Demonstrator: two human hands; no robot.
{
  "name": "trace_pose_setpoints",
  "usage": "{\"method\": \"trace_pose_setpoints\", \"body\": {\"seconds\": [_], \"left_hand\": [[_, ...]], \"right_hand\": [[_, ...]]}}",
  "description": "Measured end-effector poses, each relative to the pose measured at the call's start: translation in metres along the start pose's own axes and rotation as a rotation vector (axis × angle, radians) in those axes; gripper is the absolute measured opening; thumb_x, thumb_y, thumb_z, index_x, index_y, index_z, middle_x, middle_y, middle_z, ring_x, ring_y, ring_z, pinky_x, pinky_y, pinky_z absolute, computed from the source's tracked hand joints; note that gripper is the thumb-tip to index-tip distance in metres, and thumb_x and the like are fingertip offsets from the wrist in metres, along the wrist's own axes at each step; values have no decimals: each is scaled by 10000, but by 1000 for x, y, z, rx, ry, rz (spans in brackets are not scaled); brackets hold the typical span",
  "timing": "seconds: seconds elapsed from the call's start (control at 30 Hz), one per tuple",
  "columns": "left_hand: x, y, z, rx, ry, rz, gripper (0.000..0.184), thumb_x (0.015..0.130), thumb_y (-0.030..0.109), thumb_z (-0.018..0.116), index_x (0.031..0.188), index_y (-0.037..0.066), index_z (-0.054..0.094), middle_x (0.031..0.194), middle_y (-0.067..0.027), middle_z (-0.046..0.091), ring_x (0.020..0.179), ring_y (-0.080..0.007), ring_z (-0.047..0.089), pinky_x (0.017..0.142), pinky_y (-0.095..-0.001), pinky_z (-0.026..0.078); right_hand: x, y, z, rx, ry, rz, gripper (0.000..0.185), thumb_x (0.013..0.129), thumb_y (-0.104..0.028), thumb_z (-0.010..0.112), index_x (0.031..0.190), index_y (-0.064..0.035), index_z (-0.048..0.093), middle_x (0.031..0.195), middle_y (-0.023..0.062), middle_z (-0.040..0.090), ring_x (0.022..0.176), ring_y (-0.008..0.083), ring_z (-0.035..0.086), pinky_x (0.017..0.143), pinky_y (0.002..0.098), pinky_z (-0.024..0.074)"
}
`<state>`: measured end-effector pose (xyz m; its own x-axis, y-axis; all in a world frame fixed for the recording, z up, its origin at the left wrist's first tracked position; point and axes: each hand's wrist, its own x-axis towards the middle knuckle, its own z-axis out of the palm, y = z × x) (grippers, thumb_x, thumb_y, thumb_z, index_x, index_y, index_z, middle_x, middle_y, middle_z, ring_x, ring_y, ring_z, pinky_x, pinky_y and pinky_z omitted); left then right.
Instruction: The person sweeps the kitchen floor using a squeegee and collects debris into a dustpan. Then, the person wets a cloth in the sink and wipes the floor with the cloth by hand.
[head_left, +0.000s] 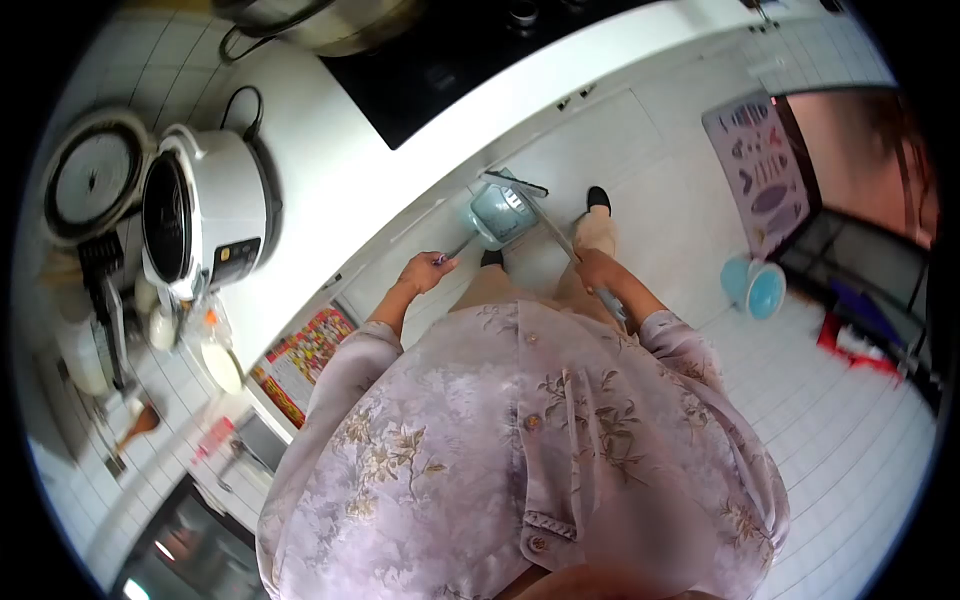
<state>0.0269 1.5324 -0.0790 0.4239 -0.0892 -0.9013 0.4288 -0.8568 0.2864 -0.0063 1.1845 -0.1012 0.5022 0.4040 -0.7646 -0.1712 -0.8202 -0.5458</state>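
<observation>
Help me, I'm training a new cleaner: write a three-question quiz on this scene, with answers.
1. True or false: the right hand grips the long grey pole of the dark-bristled broom.
2. Which item does the left hand hold by its thin handle?
A) a brown wooden spoon
B) a light blue plastic dustpan
C) a black metal pan
3. Fill in: the rounded white electric cooker stands on the ____.

Key: 1. True. 2. B. 3. White counter.
</observation>
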Motion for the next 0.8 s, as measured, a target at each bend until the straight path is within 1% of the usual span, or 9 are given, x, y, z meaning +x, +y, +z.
{"method": "trace_pose_setpoints", "body": {"seconds": [0.03,0.1,0.13,0.23,0.33,0.4,0.53,0.6,0.8], "left_hand": [[-1,1,4,-43,19,-17,477,785,519,546,872,55,616,771,-119,621,711,-243,586,678,-340,454],[5,-4,18,-70,85,77,511,780,541,539,901,51,620,823,-136,627,770,-252,587,724,-335,454],[13,-6,27,-58,102,109,560,771,567,533,948,42,619,873,-156,627,833,-267,586,768,-333,448],[0,28,43,-163,169,11,597,764,584,528,970,31,616,890,-165,626,851,-287,587,775,-335,449],[-3,52,66,-267,229,-51,650,749,614,519,991,17,608,913,-172,624,883,-308,585,780,-348,451],[-15,68,81,-350,259,-93,658,747,613,520,998,11,604,923,-174,625,894,-316,585,784,-355,451],[-31,82,115,-588,293,-205,615,761,570,532,1010,11,602,916,-181,625,876,-315,589,780,-353,454],[-31,85,138,-671,333,-236,615,761,567,535,1006,6,602,910,-182,626,867,-315,591,776,-353,455],[-50,98,195,-950,438,-314,609,771,556,528,975,-12,607,880,-191,624,846,-321,593,762,-357,454]], "right_hand": [[-2,-3,-19,-171,-17,-86,337,792,-87,425,1121,-23,457,699,186,578,577,278,603,515,370,466],[-11,-10,-56,38,-4,178,332,781,-81,417,1105,-34,475,705,193,587,558,290,610,470,377,467],[-2,2,-74,-19,-36,154,332,781,-81,417,1105,-34,475,705,193,587,558,290,610,470,377,467],[17,38,-115,-216,-133,-53,339,782,-76,405,1114,-49,468,649,164,566,458,267,564,406,373,454],[17,27,-166,-183,-236,-34,354,798,-90,398,1149,-69,439,589,129,527,411,224,517,370,353,432],[12,9,-188,-133,-294,97,345,810,-93,389,1152,-66,433,537,93,469,386,184,467,359,336,416],[27,7,-187,-120,-338,109,346,815,-89,394,1159,-69,425,519,80,444,381,171,450,343,328,391],[38,14,-169,15,-319,164,401,816,-80,393,1217,-81,400,522,66,433,376,156,425,340,318,375],[18,-25,-141,-170,-433,227,510,835,-113,417,1334,-121,308,551,59,453,397,147,434,355,311,376]]}}
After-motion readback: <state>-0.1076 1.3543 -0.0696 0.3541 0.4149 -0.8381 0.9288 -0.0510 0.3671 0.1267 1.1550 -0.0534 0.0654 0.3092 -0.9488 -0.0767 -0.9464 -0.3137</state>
